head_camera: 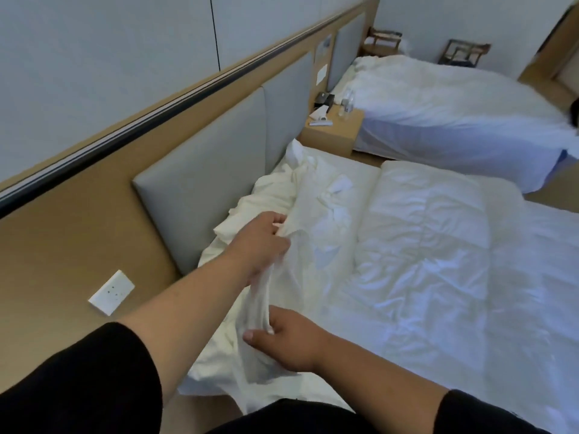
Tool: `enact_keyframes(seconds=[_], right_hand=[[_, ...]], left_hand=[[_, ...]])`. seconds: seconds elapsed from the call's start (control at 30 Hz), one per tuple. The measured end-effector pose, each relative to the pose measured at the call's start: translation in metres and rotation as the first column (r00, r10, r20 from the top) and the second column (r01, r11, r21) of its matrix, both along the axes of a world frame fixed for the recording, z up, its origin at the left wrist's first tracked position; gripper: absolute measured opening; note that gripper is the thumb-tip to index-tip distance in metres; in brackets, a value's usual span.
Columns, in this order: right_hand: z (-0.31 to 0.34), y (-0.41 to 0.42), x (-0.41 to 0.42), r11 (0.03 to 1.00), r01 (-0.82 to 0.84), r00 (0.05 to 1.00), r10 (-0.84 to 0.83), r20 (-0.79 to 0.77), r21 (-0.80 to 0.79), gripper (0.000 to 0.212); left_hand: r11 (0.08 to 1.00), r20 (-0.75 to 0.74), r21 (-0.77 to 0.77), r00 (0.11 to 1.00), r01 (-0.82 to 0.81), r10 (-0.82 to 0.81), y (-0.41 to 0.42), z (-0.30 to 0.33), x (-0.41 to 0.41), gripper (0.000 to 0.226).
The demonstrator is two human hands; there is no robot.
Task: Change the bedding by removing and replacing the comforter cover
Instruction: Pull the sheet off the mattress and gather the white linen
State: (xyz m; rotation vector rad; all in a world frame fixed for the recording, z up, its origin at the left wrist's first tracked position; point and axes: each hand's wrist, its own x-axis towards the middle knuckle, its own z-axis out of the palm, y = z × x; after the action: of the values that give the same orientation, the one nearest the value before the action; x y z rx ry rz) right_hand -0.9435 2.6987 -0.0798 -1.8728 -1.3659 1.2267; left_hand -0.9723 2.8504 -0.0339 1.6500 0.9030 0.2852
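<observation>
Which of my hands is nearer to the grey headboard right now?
Left. The left hand grips the bunched white cover up near the grey headboard, just beside its padded panel. The right hand grips the same cover lower down, farther from the headboard.

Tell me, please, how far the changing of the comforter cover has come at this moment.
Looks done: the comforter lies on the bed, seemingly bare, its quilting showing. In hand: the left hand and right hand both grip a bunched edge of the white cover crumpled near the headboard. Left: whether this cover is old or fresh I cannot tell; covering the comforter remains.
</observation>
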Motion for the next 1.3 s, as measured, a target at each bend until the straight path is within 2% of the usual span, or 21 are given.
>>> enact_keyframes(seconds=[0.03, 0.1, 0.17, 0.23, 0.33, 0.43, 0.53, 0.6, 0.67, 0.73, 0.8, 0.87, 0.97, 1.03, 1.1, 1.13, 1.2, 1.3], right_hand=[[-0.002, -0.006, -0.013, 0.998, 0.055, 0.998, -0.055, -0.009, 0.005, 0.033], [-0.009, -0.016, -0.028, 0.996, 0.088, 0.993, -0.086, 0.075, -0.025, 0.028], [-0.013, -0.032, -0.035, 0.992, 0.116, 0.979, -0.106, 0.174, -0.049, 0.019], [-0.019, -0.052, -0.037, 0.981, 0.187, 0.968, -0.175, 0.177, -0.050, 0.017], [-0.028, -0.088, -0.037, 0.915, 0.396, 0.914, -0.384, 0.134, -0.078, 0.018], [-0.033, -0.123, -0.031, 0.868, 0.488, 0.871, -0.477, 0.119, -0.090, 0.005], [-0.037, -0.149, -0.026, 0.924, 0.367, 0.928, -0.355, 0.118, -0.105, 0.012], [-0.045, -0.163, -0.022, 0.950, 0.281, 0.960, -0.276, 0.051, -0.138, 0.025], [-0.048, -0.173, -0.015, 0.957, 0.253, 0.964, -0.261, -0.043, -0.144, 0.042], [-0.048, -0.181, 0.001, 0.951, 0.278, 0.951, -0.292, -0.102, -0.133, 0.046], [-0.050, -0.187, 0.019, 0.952, 0.286, 0.950, -0.297, -0.098, -0.114, 0.042], [-0.050, -0.189, 0.034, 0.970, 0.227, 0.970, -0.233, -0.065, -0.092, 0.044], [-0.051, -0.180, 0.050, 0.983, 0.185, 0.976, -0.186, 0.111, 0.017, 0.067], [-0.051, -0.164, 0.057, 0.983, 0.110, 0.944, -0.149, 0.296, 0.144, 0.077], [-0.049, -0.143, 0.053, 0.966, -0.089, 0.870, -0.044, 0.491, 0.244, 0.079], [-0.048, -0.133, 0.048, 0.943, -0.191, 0.828, 0.007, 0.561, 0.271, 0.078], [-0.045, -0.111, 0.032, 0.892, -0.319, 0.777, 0.052, 0.627, 0.320, 0.074], [-0.040, -0.081, 0.005, 0.837, -0.399, 0.763, 0.078, 0.641, 0.373, 0.064]], left_hand=[[0.995, -0.036, 0.019, 0.995, 0.097, -0.096, -0.013, -0.009, -0.011, 0.046], [0.972, -0.145, 0.041, 0.964, 0.232, -0.224, -0.036, -0.030, -0.032, 0.060], [0.976, -0.238, 0.010, 0.948, 0.219, -0.211, -0.054, -0.052, -0.050, 0.061], [0.985, -0.317, -0.015, 0.934, 0.171, -0.167, -0.069, -0.071, -0.063, 0.051], [0.980, -0.416, -0.015, 0.890, 0.198, -0.186, -0.094, -0.083, -0.069, 0.029], [0.975, -0.461, -0.142, 0.860, 0.172, -0.219, -0.125, -0.084, -0.063, 0.018], [0.966, -0.379, -0.233, 0.905, 0.111, -0.195, -0.150, -0.092, -0.056, 0.015], [0.934, -0.215, -0.356, 0.976, -0.038, -0.043, -0.162, -0.094, -0.049, 0.023], [0.815, -0.086, -0.538, 0.976, -0.215, 0.201, -0.167, -0.090, -0.040, 0.022], [0.709, -0.077, -0.644, 0.947, -0.287, 0.313, -0.170, -0.082, -0.035, 0.022], [0.740, -0.093, -0.636, 0.974, -0.217, 0.206, -0.173, -0.079, -0.037, 0.035], [0.764, -0.140, -0.622, 0.985, -0.169, 0.104, -0.181, -0.082, -0.042, 0.042], [0.720, -0.211, -0.621, 0.951, -0.310, 0.228, -0.197, -0.087, -0.049, 0.028], [0.796, -0.185, -0.487, 0.933, -0.359, 0.308, -0.202, -0.087, -0.056, 0.022], [0.891, -0.139, -0.296, 0.938, -0.344, 0.316, -0.205, -0.079, -0.071, 0.014], [0.906, -0.126, -0.237, 0.936, -0.351, 0.329, -0.205, -0.075, -0.080, 0.011], [0.902, -0.055, -0.209, 0.925, -0.379, 0.376, -0.202, -0.070, -0.100, 0.015], [0.861, -0.013, -0.162, 0.873, -0.483, 0.488, -0.192, -0.060, -0.133, 0.025]])
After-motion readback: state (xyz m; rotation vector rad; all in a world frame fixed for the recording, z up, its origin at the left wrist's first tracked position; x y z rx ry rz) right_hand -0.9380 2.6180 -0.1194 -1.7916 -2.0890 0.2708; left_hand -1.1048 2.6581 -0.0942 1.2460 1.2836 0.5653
